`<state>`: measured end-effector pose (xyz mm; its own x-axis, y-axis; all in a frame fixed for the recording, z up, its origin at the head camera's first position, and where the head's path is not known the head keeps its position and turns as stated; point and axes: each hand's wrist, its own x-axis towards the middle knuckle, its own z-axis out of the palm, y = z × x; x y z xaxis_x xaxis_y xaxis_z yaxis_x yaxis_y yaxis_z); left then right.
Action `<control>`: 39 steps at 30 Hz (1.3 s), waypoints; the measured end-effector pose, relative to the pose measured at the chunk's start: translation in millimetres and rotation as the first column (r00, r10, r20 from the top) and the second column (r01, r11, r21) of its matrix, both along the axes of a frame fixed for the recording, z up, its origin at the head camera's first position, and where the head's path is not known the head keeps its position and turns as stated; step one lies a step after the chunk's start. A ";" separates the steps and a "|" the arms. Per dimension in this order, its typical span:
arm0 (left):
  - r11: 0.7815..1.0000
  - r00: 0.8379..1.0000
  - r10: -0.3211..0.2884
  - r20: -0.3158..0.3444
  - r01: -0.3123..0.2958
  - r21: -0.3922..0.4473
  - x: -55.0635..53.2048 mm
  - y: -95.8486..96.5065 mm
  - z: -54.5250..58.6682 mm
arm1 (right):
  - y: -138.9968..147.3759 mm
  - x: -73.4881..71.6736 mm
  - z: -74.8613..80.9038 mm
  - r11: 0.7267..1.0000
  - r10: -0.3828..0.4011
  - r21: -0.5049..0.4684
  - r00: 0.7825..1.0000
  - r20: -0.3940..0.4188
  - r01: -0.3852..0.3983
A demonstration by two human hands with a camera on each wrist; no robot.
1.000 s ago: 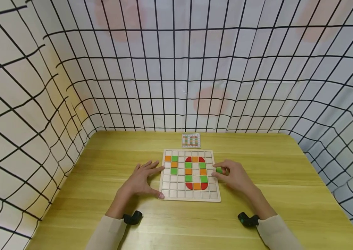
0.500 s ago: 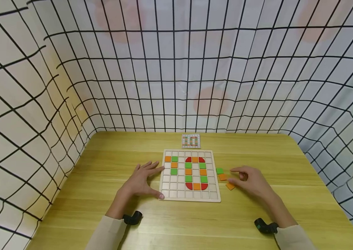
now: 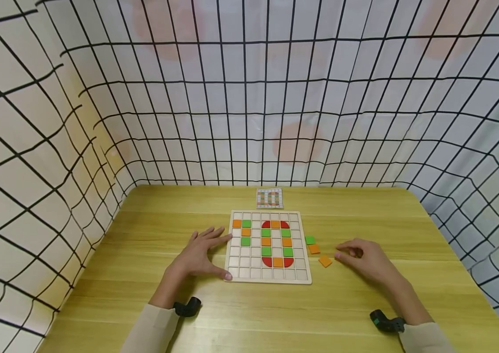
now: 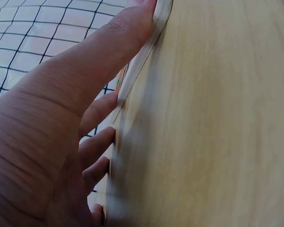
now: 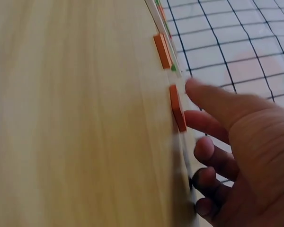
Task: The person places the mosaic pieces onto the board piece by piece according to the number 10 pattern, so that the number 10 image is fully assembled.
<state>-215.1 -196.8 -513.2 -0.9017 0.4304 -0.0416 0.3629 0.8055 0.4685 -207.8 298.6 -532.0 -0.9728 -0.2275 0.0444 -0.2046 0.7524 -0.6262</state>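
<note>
A pale wooden grid board [image 3: 255, 270] lies on the table, with green, orange and red tiles set in its cells. My left hand [image 3: 199, 256] rests spread at the board's left edge; its thumb [image 4: 116, 35] and a fingertip touch that edge. Beside the right edge are a green tile [image 3: 310, 240] and an orange tile [image 3: 314, 249] close together. Another orange tile [image 3: 325, 261] sits turned, a little nearer me. Just right of these tiles is my right hand [image 3: 366, 260], fingers loosely bent and holding nothing. In the right wrist view its thumb is apart from the fingers, near an orange tile [image 5: 177, 108].
Behind the board lies a small card [image 3: 269, 198] printed with a coloured grid pattern. The wooden table [image 3: 267, 314] ends at a white wall [image 3: 214, 147] with black grid lines. A black device [image 3: 188, 307] is worn on each wrist.
My right hand has moved right, away from the board's edge and the green tile at its fingers. The two orange tiles beside the board have come into view. My left hand has stayed put.
</note>
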 end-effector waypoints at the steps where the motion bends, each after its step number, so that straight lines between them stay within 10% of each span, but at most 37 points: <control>1: 1.000 1.000 -0.002 0.000 0.002 -0.001 0.1 0.0 -0.3 | 2.1 0.5 -0.2 1.000 0.002 -0.002 1.000 0.010 -0.002; 18: 1.000 1.000 0.007 0.009 -0.007 -0.005 0.4 0.7 1.6 | 6.5 -2.2 -2.4 0.996 0.036 -0.081 0.999 -0.001 -0.036; 39: 1.000 1.000 0.010 0.002 -0.010 0.006 0.4 -0.1 -0.3 | -81.8 -24.7 12.1 0.974 0.137 -0.184 0.990 0.022 -0.131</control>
<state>-214.7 -196.9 -513.6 -0.9058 0.4217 -0.0406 0.3540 0.8060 0.4744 -232.5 216.9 -520.0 -0.9356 -0.3471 0.0642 -0.2720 0.5929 -0.7579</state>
